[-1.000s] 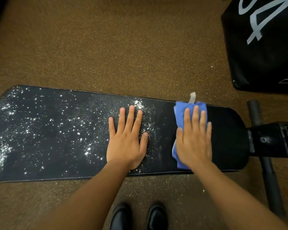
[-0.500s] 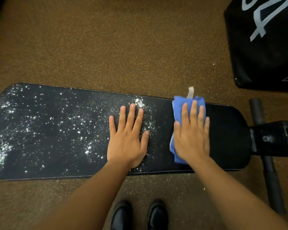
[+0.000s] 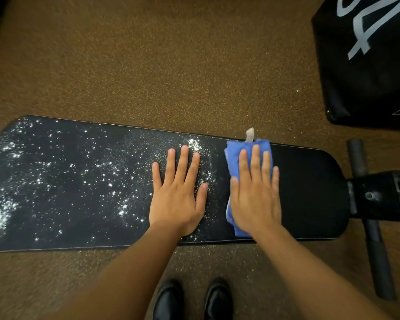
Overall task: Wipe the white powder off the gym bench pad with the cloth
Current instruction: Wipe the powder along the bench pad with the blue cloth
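Observation:
A long black bench pad (image 3: 310, 192) lies across the view. White powder (image 3: 56, 176) speckles its left and middle parts, thickest at the far left edge; the right end looks dark and clean. My right hand (image 3: 255, 195) lies flat, fingers together, pressing a folded blue cloth (image 3: 232, 155) onto the pad; a white tag sticks out at the cloth's far end. My left hand (image 3: 178, 195) rests flat on the powdered pad just left of the cloth, fingers spread, holding nothing.
The black metal bench frame (image 3: 379, 195) and a floor bar (image 3: 370, 227) sit at the right end. A large black padded block with white lettering (image 3: 365, 54) stands at top right. Brown speckled floor surrounds the bench. My black shoes (image 3: 192, 301) are at the bottom.
My right hand and the cloth have slid slightly left along the pad towards my left hand. The left hand has stayed planted.

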Demonstrator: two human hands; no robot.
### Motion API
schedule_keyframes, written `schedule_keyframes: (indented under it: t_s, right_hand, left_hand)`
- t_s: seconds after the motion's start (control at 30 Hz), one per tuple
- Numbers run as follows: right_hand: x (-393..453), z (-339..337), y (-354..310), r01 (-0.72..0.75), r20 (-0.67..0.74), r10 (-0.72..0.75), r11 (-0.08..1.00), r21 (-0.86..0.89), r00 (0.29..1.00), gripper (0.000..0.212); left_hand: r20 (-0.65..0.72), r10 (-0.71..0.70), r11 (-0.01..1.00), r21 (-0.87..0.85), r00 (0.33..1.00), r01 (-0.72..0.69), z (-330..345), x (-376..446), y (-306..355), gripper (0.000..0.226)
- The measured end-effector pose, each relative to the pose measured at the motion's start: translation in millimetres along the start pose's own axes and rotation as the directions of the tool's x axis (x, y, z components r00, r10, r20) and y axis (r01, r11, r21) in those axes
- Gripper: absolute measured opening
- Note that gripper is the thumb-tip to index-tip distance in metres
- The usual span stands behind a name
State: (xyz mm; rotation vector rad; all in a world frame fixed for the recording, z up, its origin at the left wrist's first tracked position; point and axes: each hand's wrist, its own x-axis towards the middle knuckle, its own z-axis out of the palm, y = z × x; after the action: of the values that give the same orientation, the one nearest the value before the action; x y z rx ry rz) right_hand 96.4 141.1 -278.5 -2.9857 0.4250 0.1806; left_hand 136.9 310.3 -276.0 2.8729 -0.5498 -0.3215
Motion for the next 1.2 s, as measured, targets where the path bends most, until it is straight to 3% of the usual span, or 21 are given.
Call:
schedule_keyframes:
  t_s: [0.13,0.3,0.43,0.57,0.63,0.73,0.83,0.93,1.03,1.1,1.2]
  right_hand:
    - [33,-3,-25,-0.079,-0.022,0.080,0.995,0.056,0.997,0.066]
    - [-36,3,-25,0.163,0.008,-0.164,0.986,0.023,0.986,0.060]
    - [-22,-1,15,-0.017,0.015,0.016,1.000,0.023,1.000,0.062]
    - [36,-6,-5,-0.183,-0.017,0.185,0.980,0.083,0.983,0.064]
    - [43,-5,-29,-0.167,-0.009,0.169,0.979,0.115,0.986,0.064]
    - [0,0,-49,-0.018,-0.012,0.019,0.996,0.086,1.000,0.063]
    - [-57,4,-24,0.113,0.026,-0.114,0.993,0.035,0.993,0.060]
    - [-43,-1,22,-0.027,0.041,0.027,1.000,-0.014,0.999,0.061]
    - [16,-8,14,-0.189,-0.001,0.189,0.982,0.028,0.982,0.065]
    - [42,-7,-14,-0.186,-0.010,0.188,0.980,0.072,0.982,0.065]
    - [21,-1,-38,-0.056,-0.028,0.058,0.997,0.056,0.998,0.064]
  left_hand:
    - [0.006,0.001,1.000,0.002,1.000,-0.001,0,1,1,0.065]
    - [0.004,0.006,1.000,-0.015,1.000,-0.006,0,1,-1,0.066]
    - [0.001,0.006,1.000,0.001,1.000,-0.006,0,1,-1,0.065]
    - [0.000,0.003,1.000,-0.001,1.000,-0.003,-1,0,0,0.065]
    - [0.000,0.002,1.000,-0.001,1.000,-0.002,0,1,0,0.066]
    - [-0.002,0.007,1.000,-0.010,1.000,-0.007,0,1,0,0.066]
    - [-0.013,0.016,1.000,-0.024,1.000,-0.017,1,1,-1,0.066]
    - [-0.009,0.012,1.000,-0.014,1.000,-0.012,1,1,-1,0.065]
    - [-0.007,0.010,1.000,-0.007,1.000,-0.010,0,0,-1,0.065]
    - [-0.007,0.007,1.000,-0.003,1.000,-0.007,0,1,-1,0.065]
    - [-0.001,0.005,1.000,-0.006,1.000,-0.005,1,2,-1,0.066]
